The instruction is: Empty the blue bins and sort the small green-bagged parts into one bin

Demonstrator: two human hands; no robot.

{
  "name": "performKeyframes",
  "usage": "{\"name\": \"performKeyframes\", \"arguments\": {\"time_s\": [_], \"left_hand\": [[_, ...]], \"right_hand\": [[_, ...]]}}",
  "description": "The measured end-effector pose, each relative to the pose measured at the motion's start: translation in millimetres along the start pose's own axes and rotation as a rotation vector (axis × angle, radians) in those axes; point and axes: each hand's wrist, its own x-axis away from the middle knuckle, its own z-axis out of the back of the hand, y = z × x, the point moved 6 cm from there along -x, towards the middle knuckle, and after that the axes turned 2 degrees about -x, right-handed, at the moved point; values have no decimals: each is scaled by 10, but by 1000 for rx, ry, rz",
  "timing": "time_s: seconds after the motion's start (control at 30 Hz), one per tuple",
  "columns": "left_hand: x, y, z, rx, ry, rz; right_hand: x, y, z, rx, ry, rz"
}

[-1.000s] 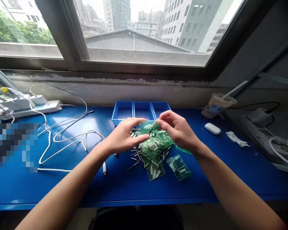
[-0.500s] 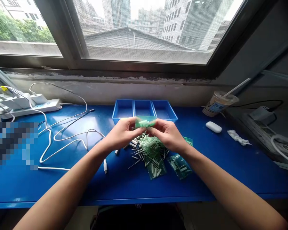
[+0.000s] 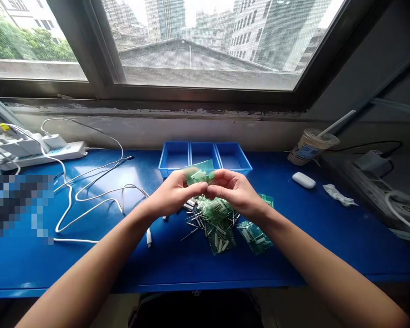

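Observation:
My left hand and my right hand meet over the middle of the blue table, both pinching one small green plastic bag of little white parts. The bag is held up in front of a blue three-compartment tray. Beneath my hands lies a pile of more green bags and several loose thin metal pins. Another green bag lies at the right of the pile.
White cables loop over the table's left half, running to a white power strip. At the right stand a plastic cup with a straw, a white earbud case and a crumpled wrapper. A window sill runs behind.
My hands have drawn closer together on the green bag. The right hand moved left, uncovering the tray's right compartment, and the bag is now tilted up between my fingertips.

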Motion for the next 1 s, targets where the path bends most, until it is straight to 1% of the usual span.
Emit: {"name": "performKeyframes", "arguments": {"time_s": [0.13, 0.23, 0.3, 0.47, 0.6, 0.73, 0.9, 1.0], "left_hand": [[6, 15, -27, 26, 2, -38], [6, -4, -26, 40, 51, -18], [2, -14, -33, 54, 55, -1], [-5, 8, -60, 97, -8, 6], [-6, 34, -16, 88, 33, 24], [1, 8, 30, 45, 88, 64], [17, -53, 20, 6, 89, 105], [19, -55, 13, -1, 85, 88]], "right_hand": [[-6, 18, -34, 41, 2, -30], [-2, 34, -53, 20, -10, -46], [0, 31, -48, 30, 5, -35], [-10, 21, -39, 59, 40, -21], [-1, -27, -32, 84, 67, 30], [31, -84, -27, 135, 76, 69], [36, -95, -18, 132, 56, 85], [31, -91, -1, 123, 59, 88]]}}
